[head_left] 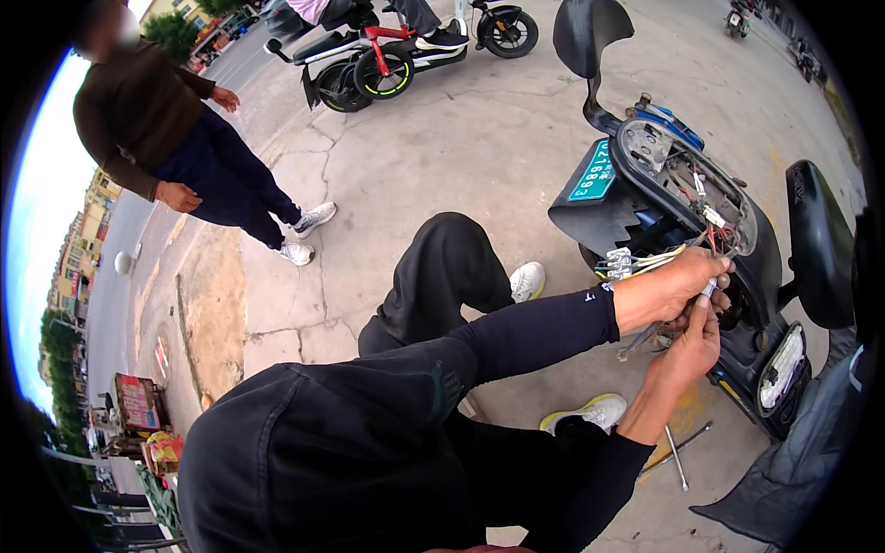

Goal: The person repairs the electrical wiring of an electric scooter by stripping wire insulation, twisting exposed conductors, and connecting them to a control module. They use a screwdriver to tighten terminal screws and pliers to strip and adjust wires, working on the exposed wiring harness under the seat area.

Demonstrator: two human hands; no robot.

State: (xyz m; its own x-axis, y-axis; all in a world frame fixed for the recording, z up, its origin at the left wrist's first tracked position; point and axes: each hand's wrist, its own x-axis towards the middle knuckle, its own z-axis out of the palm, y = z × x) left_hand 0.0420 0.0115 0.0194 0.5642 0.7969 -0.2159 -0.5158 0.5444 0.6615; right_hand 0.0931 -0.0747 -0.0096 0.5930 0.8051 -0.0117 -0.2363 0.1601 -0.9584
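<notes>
My left hand [678,283] is closed, its fingertips pinching at the rear of an opened black electric scooter [758,253]. Just below it, my right hand [684,358] is closed too, thumb and fingers meeting the left ones. Between the fingertips shows a small silvery-white piece [709,288]; its kind is hard to make out. Beside my left hand are pale wires [659,259] and a white connector block [619,263]. More wires with white plugs [713,217] lie in the open tail housing. My fingers hide part of the wiring.
A green licence plate [592,171] hangs on the scooter's rear, below a black backrest [590,37]. A metal cross wrench [678,457] lies on the ground near my shoe [587,413]. A person [161,120] stands at the left; someone sits on a red and white scooter [396,60] behind.
</notes>
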